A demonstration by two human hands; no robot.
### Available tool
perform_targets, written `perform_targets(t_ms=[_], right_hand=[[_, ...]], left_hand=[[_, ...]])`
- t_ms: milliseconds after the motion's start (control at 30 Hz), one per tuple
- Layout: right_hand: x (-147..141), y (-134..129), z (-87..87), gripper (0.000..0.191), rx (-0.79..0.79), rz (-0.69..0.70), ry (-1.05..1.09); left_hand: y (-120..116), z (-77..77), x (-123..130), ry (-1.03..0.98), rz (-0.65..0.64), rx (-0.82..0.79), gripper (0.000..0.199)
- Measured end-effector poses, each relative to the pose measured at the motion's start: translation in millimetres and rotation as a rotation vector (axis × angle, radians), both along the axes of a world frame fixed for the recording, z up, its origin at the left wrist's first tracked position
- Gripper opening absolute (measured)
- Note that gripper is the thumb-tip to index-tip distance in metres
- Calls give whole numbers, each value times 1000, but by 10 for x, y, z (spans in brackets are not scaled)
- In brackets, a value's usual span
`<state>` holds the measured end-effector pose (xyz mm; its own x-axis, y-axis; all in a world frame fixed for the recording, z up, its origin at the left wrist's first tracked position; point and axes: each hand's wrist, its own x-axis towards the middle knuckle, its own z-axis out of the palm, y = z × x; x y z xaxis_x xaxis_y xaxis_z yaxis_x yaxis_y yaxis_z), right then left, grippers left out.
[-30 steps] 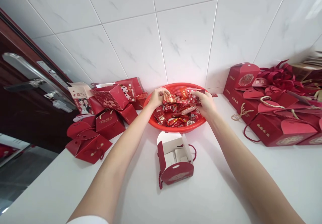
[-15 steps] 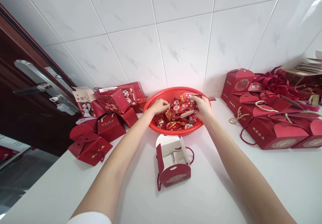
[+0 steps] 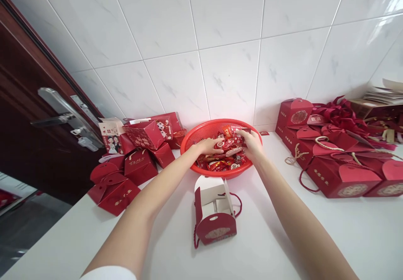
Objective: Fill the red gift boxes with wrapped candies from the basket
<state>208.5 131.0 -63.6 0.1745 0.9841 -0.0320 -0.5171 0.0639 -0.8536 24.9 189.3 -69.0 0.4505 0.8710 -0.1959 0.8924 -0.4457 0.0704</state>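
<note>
A red plastic basket by the tiled wall holds many wrapped sweets, mostly red. My left hand reaches over its left part, fingers apart on the sweets. At the right side of the basket, my right hand is closed on a red packet. In front of the basket stands an open red gift box with a white inside and dark red rope handles; small pale items lie in it.
Folded red boxes are piled at the left, near a dark door with a metal handle. Rows of closed red boxes, ribbons and a stack of cards stand at the right.
My left hand has moved right over the sweets and its fingers have spread. My right hand stays at the basket's right side with the packet. The view has tilted up slightly.
</note>
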Motion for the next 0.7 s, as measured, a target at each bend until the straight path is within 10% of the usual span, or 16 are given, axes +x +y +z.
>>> perform_targets(t_ms=[700], right_hand=[[-1, -23, -2, 22, 7, 6, -31]], left_hand=[[77, 33, -174, -650, -15, 245, 24]])
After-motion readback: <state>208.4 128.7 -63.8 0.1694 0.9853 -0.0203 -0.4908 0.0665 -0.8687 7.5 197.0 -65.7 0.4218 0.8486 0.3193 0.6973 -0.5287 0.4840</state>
